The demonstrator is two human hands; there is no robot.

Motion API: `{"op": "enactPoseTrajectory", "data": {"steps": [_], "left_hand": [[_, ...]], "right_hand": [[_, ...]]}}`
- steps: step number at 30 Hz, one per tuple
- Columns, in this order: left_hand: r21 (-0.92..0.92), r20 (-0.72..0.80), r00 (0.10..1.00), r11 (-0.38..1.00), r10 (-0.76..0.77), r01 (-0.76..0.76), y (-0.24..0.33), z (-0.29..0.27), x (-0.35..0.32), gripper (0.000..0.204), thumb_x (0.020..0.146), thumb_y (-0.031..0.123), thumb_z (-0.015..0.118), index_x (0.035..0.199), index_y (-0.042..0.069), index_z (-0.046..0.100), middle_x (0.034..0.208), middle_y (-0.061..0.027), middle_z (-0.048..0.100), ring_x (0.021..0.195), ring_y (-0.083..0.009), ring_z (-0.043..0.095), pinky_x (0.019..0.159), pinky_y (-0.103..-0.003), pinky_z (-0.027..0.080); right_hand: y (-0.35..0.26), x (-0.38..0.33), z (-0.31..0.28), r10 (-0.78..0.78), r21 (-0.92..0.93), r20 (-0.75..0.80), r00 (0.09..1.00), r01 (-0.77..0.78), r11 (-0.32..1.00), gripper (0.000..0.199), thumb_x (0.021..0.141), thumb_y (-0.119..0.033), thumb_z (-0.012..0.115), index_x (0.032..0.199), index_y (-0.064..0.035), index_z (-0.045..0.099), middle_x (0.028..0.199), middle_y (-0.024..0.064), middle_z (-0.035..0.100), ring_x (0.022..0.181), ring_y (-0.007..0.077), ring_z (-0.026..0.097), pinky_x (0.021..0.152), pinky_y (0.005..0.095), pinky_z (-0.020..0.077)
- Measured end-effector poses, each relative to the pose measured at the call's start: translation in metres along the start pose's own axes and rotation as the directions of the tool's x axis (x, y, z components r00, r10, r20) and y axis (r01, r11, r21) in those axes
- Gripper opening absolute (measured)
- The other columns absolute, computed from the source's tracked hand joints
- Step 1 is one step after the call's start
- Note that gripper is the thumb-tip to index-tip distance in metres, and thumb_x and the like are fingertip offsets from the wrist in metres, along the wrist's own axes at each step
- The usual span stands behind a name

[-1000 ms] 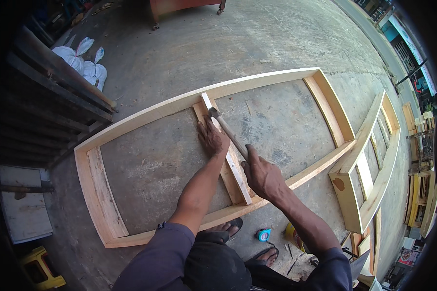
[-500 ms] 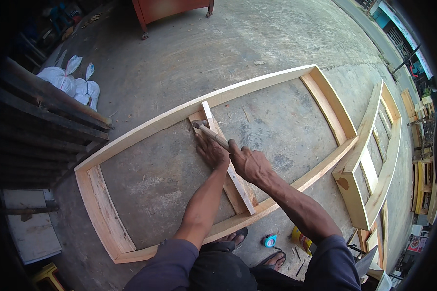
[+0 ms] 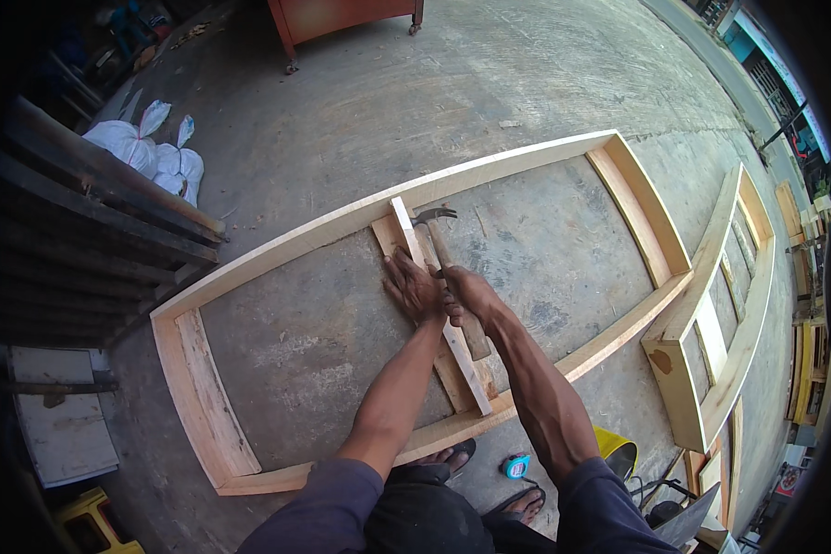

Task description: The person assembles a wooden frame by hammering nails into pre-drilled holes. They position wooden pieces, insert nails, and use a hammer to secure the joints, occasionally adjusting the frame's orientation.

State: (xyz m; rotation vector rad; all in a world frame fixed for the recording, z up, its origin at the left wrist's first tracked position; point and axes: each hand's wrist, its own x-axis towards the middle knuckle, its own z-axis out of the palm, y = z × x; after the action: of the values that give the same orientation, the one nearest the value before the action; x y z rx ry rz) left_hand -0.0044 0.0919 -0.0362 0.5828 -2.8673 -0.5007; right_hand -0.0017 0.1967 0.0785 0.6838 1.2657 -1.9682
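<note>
A long wooden frame point(image 3: 517, 166) lies on the concrete floor before me. Across its middle runs a crosspiece, a narrow strip point(image 3: 468, 369) set against a flat board point(image 3: 388, 238). My left hand point(image 3: 414, 288) lies on this crosspiece, fingers stretched out and thumb toward the strip. Just to its right, my right hand point(image 3: 468, 294) is closed round the wooden handle of a claw hammer point(image 3: 436, 218). The hammer's metal head points away from me, over the right side of the crosspiece, and the handle's butt sticks out below my fist.
A second wooden frame point(image 3: 679, 332) stands at the right, close to the first one's corner. By my feet are a turquoise tape measure point(image 3: 515, 466) and a yellow container point(image 3: 616, 451). Dark slats point(image 3: 111, 212) and white sacks point(image 3: 177, 171) are at the left; a red wheeled cabinet point(image 3: 342, 20) is far off.
The hammer head has swung from beside my left fingers to the right of the strip. My right hand has come nearer my left, gripping higher on the handle. The whole view has shifted slightly.
</note>
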Motion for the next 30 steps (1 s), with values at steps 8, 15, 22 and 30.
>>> {"op": "enactPoseTrajectory", "data": {"steps": [8,15,22,30], "left_hand": [[0.078,-0.006,1.0,0.997,-0.02,0.021,0.001,0.003,0.002,0.072,0.099,0.037,0.061,0.156,0.004,0.032,0.157,-0.0077,0.046,0.152,-0.0251,0.036,0.116,-0.048,0.034],[0.083,-0.05,0.998,0.996,-0.029,0.033,0.0,0.003,0.0,0.064,0.1,0.034,0.06,0.153,0.007,0.035,0.156,-0.0049,0.047,0.152,-0.0227,0.036,0.113,-0.046,0.036],[-0.008,0.048,0.998,0.999,-0.035,0.035,0.006,-0.012,0.001,0.072,0.099,0.036,0.062,0.155,0.003,0.03,0.16,-0.0098,0.041,0.154,-0.028,0.031,0.115,-0.053,0.032],[0.223,-0.012,0.838,0.819,0.545,-0.529,-0.077,-0.111,0.133,0.099,0.091,0.039,0.073,0.165,0.011,0.014,0.167,-0.0216,0.025,0.155,-0.0395,0.023,0.12,-0.068,0.018]], "right_hand": [[-0.001,-0.005,0.011,-0.077,-0.175,-0.017,0.997,0.073,0.982,0.039,0.108,-0.036,0.042,0.115,0.0002,0.055,0.07,0.005,0.053,0.041,0.0146,0.048,0.037,0.033,0.0412],[0.002,-0.007,0.015,-0.186,-0.321,-0.017,0.982,0.171,0.932,0.039,0.107,-0.036,0.044,0.106,0.0021,0.053,0.072,0.0059,0.055,0.042,0.0145,0.05,0.039,0.0335,0.0424],[-0.006,-0.017,0.015,-0.242,-0.454,-0.035,0.97,0.2,0.868,0.041,0.108,-0.038,0.045,0.11,0.0031,0.051,0.076,0.008,0.056,0.048,0.017,0.055,0.044,0.0355,0.0481],[0.025,-0.22,-0.08,-0.122,-0.655,-0.293,0.948,-0.106,0.748,0.042,0.108,-0.042,0.046,0.122,-0.0032,0.049,0.077,0.0102,0.058,0.058,0.021,0.061,0.053,0.0393,0.0523]]}}
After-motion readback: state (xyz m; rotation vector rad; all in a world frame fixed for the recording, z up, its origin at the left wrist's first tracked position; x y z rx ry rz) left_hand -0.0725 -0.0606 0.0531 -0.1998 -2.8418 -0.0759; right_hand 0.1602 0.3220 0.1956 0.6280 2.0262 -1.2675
